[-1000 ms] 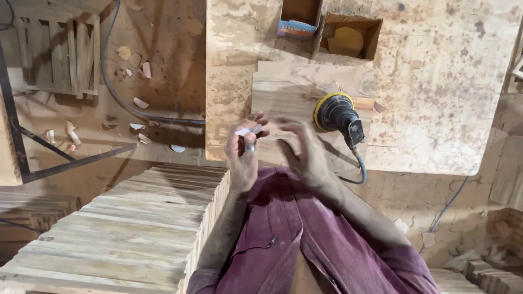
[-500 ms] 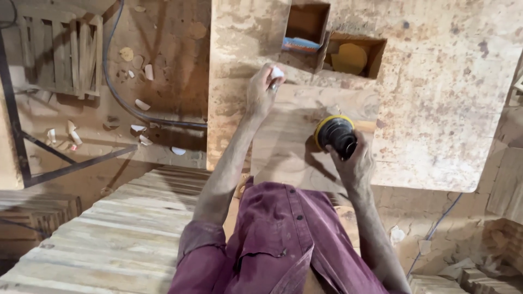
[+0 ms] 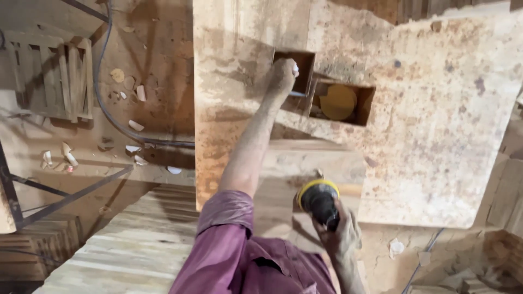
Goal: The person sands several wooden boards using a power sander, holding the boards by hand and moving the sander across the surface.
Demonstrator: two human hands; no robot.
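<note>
Wood bench: a pale, dust-caked worktop [image 3: 447, 125] fills the far and right part of the view, stained and pitted, with two square pockets cut into it side by side.
Plank stack: a pile of light boards [image 3: 131, 245] lies near left, below the bench edge.
Board on bench: a smoother plank [image 3: 294, 163] lies on the near part of the worktop, between the two arms.
Left arm: it now stretches far out from the purple sleeve [image 3: 223, 218]; a second ago both hands were together close to the body, fingering something small.
Left hand: the left hand [image 3: 282, 76] sits at the rim of the left pocket [image 3: 303, 65], fingers curled, with a small white thing just showing at the fingertips; whether it pinches it or is letting go I cannot tell.
Right hand: the right hand [image 3: 340, 231] has dropped onto the sander and wraps around its body, fingers closed on it.
Sander: the round sander [image 3: 318, 200], black with a yellow ring, stands on the near edge of the bench, at the near right corner of the plank.
Right pocket: it holds a round yellowish disc [image 3: 338, 102].
Meaning: judging by the shift, the small piece is going to the pocket and the tool is back in hand, so sanding looks about to resume.
Floor: a dark cable [image 3: 109, 109] and pale wood chips [image 3: 133, 125] lie far left.
</note>
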